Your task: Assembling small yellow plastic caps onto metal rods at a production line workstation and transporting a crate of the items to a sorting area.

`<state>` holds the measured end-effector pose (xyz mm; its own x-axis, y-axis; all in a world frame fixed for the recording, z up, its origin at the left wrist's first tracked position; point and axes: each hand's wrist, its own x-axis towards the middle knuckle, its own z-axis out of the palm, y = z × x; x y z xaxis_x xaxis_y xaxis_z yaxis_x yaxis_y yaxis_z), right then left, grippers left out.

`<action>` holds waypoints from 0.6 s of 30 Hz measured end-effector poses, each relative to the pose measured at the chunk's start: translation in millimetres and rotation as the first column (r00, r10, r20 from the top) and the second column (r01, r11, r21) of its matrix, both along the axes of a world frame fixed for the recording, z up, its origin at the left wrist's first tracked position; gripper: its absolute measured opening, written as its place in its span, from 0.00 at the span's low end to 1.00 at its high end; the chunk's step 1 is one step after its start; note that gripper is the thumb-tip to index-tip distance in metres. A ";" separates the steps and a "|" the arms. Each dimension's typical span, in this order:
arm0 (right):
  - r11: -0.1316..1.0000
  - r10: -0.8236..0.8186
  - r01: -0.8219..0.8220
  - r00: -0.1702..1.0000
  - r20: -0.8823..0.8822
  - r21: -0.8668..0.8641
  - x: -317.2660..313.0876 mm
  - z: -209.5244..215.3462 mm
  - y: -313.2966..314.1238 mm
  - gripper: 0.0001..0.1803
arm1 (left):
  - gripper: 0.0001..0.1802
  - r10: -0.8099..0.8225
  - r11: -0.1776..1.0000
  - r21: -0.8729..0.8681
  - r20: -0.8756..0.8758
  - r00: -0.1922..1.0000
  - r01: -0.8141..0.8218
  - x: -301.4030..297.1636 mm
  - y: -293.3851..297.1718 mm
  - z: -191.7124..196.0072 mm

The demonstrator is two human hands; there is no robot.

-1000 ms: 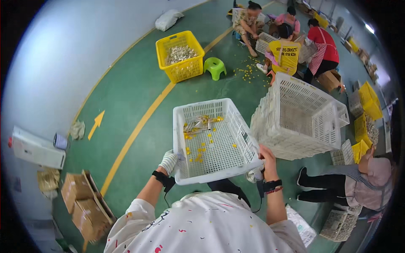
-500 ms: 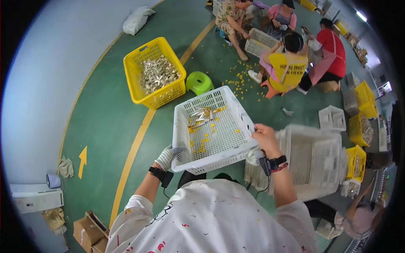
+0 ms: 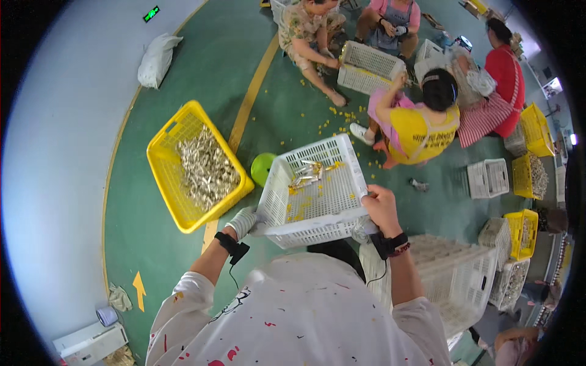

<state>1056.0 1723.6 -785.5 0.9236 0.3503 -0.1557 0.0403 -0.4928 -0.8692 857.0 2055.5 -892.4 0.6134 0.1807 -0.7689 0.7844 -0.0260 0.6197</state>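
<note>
Fingers (image 3: 370, 201) of the bare right hand (image 3: 383, 210) are closed on the near right corner of the white basket (image 3: 312, 232), while the gloved left hand (image 3: 243, 223) grips its near left corner, before the body. Inside lie silvery tubes (image 3: 308, 174) and yellow bits (image 3: 299, 216); the step in hand seems to be carrying, and the next move calls for an even grip past the green stool (image 3: 262, 169) and yellow crate (image 3: 220, 213).

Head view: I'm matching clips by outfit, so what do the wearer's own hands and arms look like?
The left hand wears a white-and-grey striped glove; the right hand is bare-fingered. Each wrist has a black band with a black box and thin dark cable. The right adds a dark red bracelet. Sleeves are white, with coloured marks on the left.
</note>
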 end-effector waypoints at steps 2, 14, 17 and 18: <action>0.999 0.013 -0.013 1.000 0.012 -0.034 44.5 7.1 13.1 0.13 | 0.16 0.139 0.983 -0.137 0.149 0.979 -0.119 38.0 9.2 -1.8; 0.984 -0.113 0.145 0.958 0.263 -0.105 283.1 32.3 79.4 0.09 | 0.22 -0.008 1.000 -0.028 0.114 0.993 0.012 325.7 49.9 22.4; 0.962 -0.169 0.208 0.962 0.217 -0.175 342.8 37.0 108.2 0.09 | 0.23 0.067 0.998 0.005 -0.032 0.997 -0.067 391.5 52.4 -3.8; 0.947 -0.151 0.218 0.950 0.274 -0.237 366.8 40.4 123.2 0.10 | 0.22 0.021 0.999 -0.034 -0.039 0.999 -0.022 414.8 66.4 -24.9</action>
